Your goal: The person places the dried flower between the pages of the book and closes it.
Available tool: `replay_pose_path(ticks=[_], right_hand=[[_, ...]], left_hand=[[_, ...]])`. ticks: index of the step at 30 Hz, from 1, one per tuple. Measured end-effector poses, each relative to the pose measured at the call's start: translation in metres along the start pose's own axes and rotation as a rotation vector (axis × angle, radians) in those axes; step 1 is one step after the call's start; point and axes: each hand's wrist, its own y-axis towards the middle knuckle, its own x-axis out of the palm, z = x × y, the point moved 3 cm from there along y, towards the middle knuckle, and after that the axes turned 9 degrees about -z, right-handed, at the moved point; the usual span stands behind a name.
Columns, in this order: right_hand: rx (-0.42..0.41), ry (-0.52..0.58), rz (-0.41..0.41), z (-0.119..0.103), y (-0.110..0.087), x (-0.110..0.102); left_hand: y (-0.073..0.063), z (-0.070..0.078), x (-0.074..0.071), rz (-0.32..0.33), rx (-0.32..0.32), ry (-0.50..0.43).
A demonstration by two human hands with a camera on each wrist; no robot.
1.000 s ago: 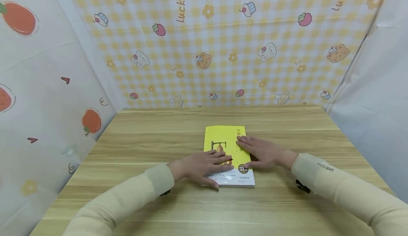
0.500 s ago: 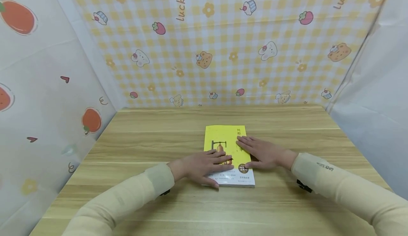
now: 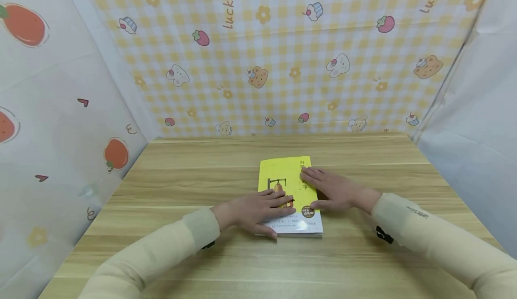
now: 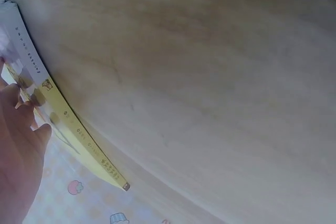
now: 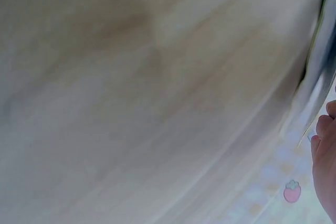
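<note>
A paperback book (image 3: 280, 169) with a yellow and white cover and a bell picture lies on the table. My left hand (image 3: 258, 211) rests flat on its lower left part, fingers spread and thumb near the bottom edge. My right hand (image 3: 335, 191) touches the cover from the right with fairly straight fingers, its thumb by the round badge. The spine (image 4: 68, 103) faces left in the left wrist view. At the right, the raised cover edge (image 5: 313, 124) stands apart from the pages, close to the right hand's fingers (image 5: 324, 125).
The wood-grain table (image 3: 194, 169) reaches to a yellow checked cloth (image 3: 226, 65) hung behind it. Printed white cloth (image 3: 60, 110) hangs at the left, plain white cloth (image 3: 472, 110) at the right.
My right hand's fingers have shifted slightly up and away, showing more of the title. The cover's right side has risen a little. The left hand stays in place.
</note>
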Motion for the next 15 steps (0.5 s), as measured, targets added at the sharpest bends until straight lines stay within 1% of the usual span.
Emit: replay_pose_path(ticks=[4, 8, 11, 15], right_hand=[[0.005, 0.017, 0.036, 0.000, -0.002, -0.007], [0.020, 0.044, 0.060, 0.000, -0.007, -0.015], [0.024, 0.057, 0.110, 0.000, -0.012, -0.022], [0.049, 0.052, 0.167, 0.003, -0.020, -0.031]], left_hand=[[-0.002, 0.000, -0.002, 0.032, 0.001, 0.004], [-0.006, -0.003, -0.007, 0.063, -0.017, -0.013], [-0.011, -0.007, -0.012, 0.083, -0.044, -0.073], [-0.024, -0.018, -0.021, 0.116, -0.119, -0.161]])
